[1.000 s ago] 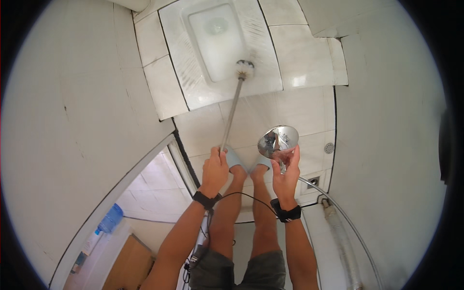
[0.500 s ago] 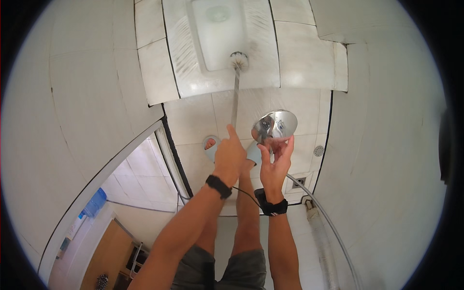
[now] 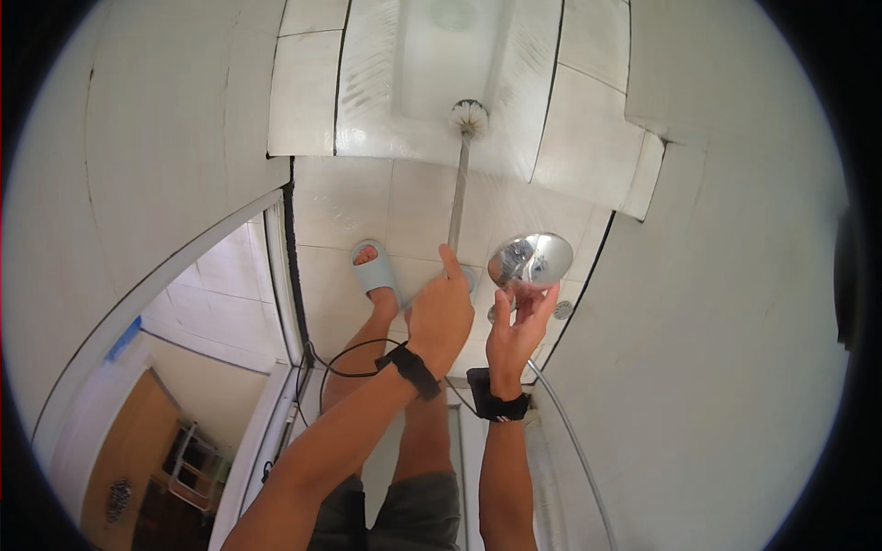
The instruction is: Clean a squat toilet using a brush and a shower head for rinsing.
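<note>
My left hand is closed round the handle of a toilet brush, its thumb stretched along the shaft. The round white bristle head rests at the near rim of a white squat toilet. In my right hand is a round chrome shower head, held from below with fingers and thumb. Fine streaks of water spray from it toward the toilet. A grey hose runs down past my right forearm. The lower brush handle is hidden inside my left hand.
My feet in light blue slippers stand on the tiled floor. A floor drain lies beside the right wall. The doorway at left shows a metal-framed chair. Black cables hang near my left wrist.
The view has turned, and the toilet sits farther right in it. My left foot has shifted left. Both hands keep their holds, and the brush head stays near the toilet's rim.
</note>
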A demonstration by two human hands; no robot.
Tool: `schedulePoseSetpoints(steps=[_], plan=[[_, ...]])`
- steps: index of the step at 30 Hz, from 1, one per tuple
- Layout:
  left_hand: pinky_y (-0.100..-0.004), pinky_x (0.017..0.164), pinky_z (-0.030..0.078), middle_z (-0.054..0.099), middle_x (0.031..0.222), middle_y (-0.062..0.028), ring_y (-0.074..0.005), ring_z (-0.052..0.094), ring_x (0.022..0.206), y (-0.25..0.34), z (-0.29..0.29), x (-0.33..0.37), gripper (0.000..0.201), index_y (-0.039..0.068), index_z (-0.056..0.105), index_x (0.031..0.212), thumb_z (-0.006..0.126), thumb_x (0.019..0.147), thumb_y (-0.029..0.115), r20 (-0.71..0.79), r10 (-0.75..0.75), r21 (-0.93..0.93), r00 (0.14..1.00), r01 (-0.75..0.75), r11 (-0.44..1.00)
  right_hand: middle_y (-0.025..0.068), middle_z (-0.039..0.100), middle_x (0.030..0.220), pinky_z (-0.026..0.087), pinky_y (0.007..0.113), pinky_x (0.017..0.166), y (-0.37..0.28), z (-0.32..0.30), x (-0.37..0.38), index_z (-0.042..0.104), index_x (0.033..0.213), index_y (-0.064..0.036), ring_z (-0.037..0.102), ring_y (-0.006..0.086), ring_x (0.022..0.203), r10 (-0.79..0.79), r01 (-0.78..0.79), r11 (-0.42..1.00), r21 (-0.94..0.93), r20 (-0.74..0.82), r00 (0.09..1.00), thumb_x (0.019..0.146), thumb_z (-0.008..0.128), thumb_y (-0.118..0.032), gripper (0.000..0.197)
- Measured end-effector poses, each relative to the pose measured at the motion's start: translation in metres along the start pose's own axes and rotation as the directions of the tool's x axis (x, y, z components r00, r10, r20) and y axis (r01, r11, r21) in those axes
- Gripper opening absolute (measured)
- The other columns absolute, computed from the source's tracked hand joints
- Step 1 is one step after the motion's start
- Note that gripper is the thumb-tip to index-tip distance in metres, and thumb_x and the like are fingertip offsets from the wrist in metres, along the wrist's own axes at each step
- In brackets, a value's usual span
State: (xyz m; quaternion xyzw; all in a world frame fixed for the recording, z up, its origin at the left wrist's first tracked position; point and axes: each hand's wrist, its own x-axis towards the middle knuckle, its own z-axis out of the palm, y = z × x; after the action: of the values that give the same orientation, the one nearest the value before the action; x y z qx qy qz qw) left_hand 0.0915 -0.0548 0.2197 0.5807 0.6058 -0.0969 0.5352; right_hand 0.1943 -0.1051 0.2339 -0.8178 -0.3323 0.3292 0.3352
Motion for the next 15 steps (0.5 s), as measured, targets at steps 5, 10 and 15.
schedulePoseSetpoints(steps=[5,10,15], plan=[[-0.0439,0.058,0.054,0.064,0.074,-0.0237,-0.0372,0.066,0.068,-0.026,-0.008,0.051,0.065,-0.02,0.025,0.134,0.055,0.083,0.005,-0.233,0.0,-0.134,0.973,-0.032,0.99,0.0172,0.054,0.116,0.042,0.033,0.098,-0.014,0.019,-0.004,0.017,0.146,0.005,0.056,0.023,0.107,0.018,-0.017,0.999,-0.03,0.032,0.999,0.086,0.061,0.008,0.074],[-0.0396,0.056,0.056,0.064,0.071,-0.0245,-0.0365,0.067,0.066,-0.007,0.009,0.0,0.065,-0.019,0.025,0.134,0.056,0.08,0.001,-0.233,-0.094,-0.157,0.968,0.058,0.986,0.018,0.051,0.122,0.042,0.034,0.099,-0.018,0.017,-0.003,0.014,0.147,0.0048,0.054,0.0244,0.112,0.013,-0.008,0.999,-0.053,0.09,0.996,0.087,0.059,0.007,0.075],[-0.037,0.054,0.056,0.065,0.07,-0.0183,-0.0308,0.068,0.062,-0.025,0.002,-0.026,0.07,-0.015,0.027,0.138,0.06,0.08,0.006,-0.141,-0.118,-0.153,0.983,0.096,0.984,0.0177,0.051,0.121,0.042,0.034,0.098,-0.032,0.026,-0.012,0.013,0.147,0.0051,0.053,0.0239,0.112,-0.041,0.048,0.996,-0.072,0.093,0.995,0.088,0.059,0.007,0.075]])
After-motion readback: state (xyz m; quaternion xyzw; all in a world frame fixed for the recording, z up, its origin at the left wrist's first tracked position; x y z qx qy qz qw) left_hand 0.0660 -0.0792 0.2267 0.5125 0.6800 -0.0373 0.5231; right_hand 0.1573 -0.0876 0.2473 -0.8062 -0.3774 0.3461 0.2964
